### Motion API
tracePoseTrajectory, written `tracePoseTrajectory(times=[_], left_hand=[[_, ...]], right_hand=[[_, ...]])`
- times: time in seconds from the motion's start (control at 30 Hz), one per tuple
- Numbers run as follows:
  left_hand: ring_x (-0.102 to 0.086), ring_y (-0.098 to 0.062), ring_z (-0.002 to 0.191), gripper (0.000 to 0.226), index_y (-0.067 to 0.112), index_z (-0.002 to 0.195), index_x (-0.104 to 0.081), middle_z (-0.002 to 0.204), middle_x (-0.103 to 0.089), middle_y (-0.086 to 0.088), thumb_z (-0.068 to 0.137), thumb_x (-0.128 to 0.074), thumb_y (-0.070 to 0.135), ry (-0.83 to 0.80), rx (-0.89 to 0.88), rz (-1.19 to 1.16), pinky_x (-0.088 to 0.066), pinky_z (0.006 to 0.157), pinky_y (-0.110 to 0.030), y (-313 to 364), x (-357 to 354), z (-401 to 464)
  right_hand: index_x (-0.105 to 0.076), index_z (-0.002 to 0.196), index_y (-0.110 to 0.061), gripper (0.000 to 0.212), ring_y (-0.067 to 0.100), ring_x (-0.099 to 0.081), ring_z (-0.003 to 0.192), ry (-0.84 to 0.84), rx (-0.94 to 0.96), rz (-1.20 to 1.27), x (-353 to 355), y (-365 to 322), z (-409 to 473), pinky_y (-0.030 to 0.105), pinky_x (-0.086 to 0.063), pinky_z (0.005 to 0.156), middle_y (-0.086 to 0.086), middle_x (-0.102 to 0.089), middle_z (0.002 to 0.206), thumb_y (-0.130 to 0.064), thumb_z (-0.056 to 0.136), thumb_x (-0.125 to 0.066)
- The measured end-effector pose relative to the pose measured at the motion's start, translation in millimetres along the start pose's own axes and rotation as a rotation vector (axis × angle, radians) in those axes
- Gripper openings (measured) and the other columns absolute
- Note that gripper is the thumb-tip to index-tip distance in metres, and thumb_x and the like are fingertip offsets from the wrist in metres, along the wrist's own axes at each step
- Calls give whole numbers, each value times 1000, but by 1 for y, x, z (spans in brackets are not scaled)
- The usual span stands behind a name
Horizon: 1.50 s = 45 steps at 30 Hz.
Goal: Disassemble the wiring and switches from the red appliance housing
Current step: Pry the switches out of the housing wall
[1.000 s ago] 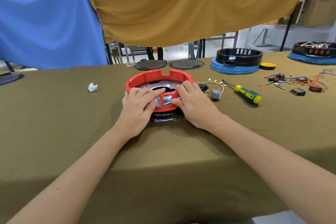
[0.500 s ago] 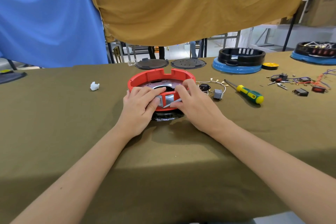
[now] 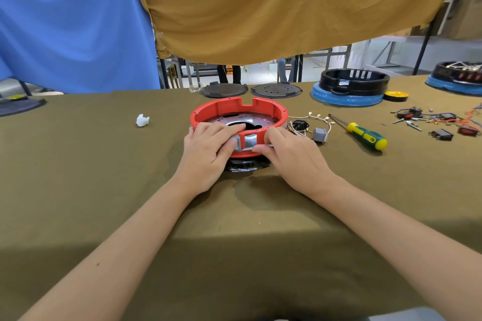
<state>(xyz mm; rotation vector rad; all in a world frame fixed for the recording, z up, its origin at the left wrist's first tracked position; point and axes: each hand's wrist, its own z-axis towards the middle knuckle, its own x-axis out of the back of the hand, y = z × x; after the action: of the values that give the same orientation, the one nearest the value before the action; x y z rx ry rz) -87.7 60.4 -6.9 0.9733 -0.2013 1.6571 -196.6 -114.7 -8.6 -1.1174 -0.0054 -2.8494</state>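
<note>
At counter centre, red housing (image 3: 238, 114) braced by both my hands: left hand (image 3: 208, 148) and right hand (image 3: 289, 151) curl over near rim, thumbs pinching grey metal clip (image 3: 246, 141), likely to pry it free; removed wiring (image 3: 309, 125) lies just right.

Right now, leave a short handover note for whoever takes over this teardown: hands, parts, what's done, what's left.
Left hand and right hand both grip the near rim of the red housing, thumbs on the silver metal piece in its front.
Done: a wire bundle with a grey switch lies right of the housing, beside the screwdriver.
Left: free the silver piece; whether wiring remains inside can't be seen.
</note>
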Motion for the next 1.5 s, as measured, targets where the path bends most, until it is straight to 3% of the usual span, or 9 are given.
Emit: tracePoseTrajectory(times=[0.2, 0.33, 0.47, 0.67, 0.97, 1.07, 1.27, 1.4, 1.5], left_hand=[[-41, -16, 112, 42, 27, 139, -57, 117, -62, 11, 102, -41, 31, -13, -4, 22, -28, 107, -64, -1, -2, 1], [-41, -14, 112, 42, 28, 140, -57, 117, -61, 12, 101, -40, 32, -16, -3, 24, -28, 107, -64, -2, -2, 1], [-40, -11, 113, 43, 31, 139, -56, 118, -60, 15, 101, -37, 36, -21, 3, 29, -28, 108, -63, -2, -1, 1], [-38, -7, 110, 42, 33, 139, -56, 116, -60, 16, 101, -37, 35, 0, -13, 29, -30, 107, -63, -3, -3, 1], [-45, -8, 118, 38, 29, 132, -59, 123, -59, 18, 100, -40, 32, 12, 14, -52, -32, 108, -58, -8, -1, 1], [-46, -13, 121, 34, 24, 126, -61, 127, -57, 11, 100, -40, 29, 6, -8, -43, -35, 106, -55, -9, 0, 2], [-47, -16, 119, 35, 21, 127, -63, 118, -57, 17, 100, -42, 29, -4, -32, -11, -38, 102, -54, -9, -2, 2], [-48, -18, 116, 34, 20, 125, -66, 114, -58, 17, 98, -45, 27, 12, -34, -20, -40, 99, -54, -7, -2, 3], [-48, -19, 115, 34, 19, 124, -66, 115, -62, 13, 98, -44, 26, 13, -37, -6, -40, 98, -55, -6, -3, 4]], right_hand=[[-55, 85, -3, 36, 35, -59, 62, -57, -25, 78, -3, 1, 2, 43, -45, 57, 11, -64, 75, -36, 99, -57], [-52, 101, -3, 39, 38, -58, 66, -112, -5, 72, -6, 5, 4, 48, -48, 60, 13, -59, 94, -42, 99, -51], [-54, 118, -3, 47, 30, -54, 60, -75, 84, -18, -4, 7, 5, 41, -51, 49, 16, -48, 106, -43, 94, -59], [-58, 133, -11, 52, 24, -64, 63, -39, 182, -237, -12, 11, 9, 34, -50, 43, 9, -59, 118, -49, 99, -51], [-61, 132, -10, 49, 26, -65, 60, -27, 158, -252, -4, 8, 6, 30, -38, 43, 7, -66, 115, -45, 97, -57], [-62, 131, -9, 48, 26, -67, 63, -25, 157, -246, 0, 7, 5, 31, -44, 43, 8, -66, 123, -41, 96, -61], [-61, 82, -8, 33, 19, -50, 46, 82, 184, -338, 2, 1, 4, 25, -23, 37, 7, -60, 85, -39, 91, -70], [-58, 78, -8, 31, 26, -54, 42, 53, 155, -232, -5, 2, 2, 26, -24, 40, 4, -57, 62, -33, 89, -73], [-55, 85, -6, 33, 36, -56, 50, -20, 82, -55, -9, 7, 4, 35, -36, 43, 8, -60, 67, -36, 97, -62]])
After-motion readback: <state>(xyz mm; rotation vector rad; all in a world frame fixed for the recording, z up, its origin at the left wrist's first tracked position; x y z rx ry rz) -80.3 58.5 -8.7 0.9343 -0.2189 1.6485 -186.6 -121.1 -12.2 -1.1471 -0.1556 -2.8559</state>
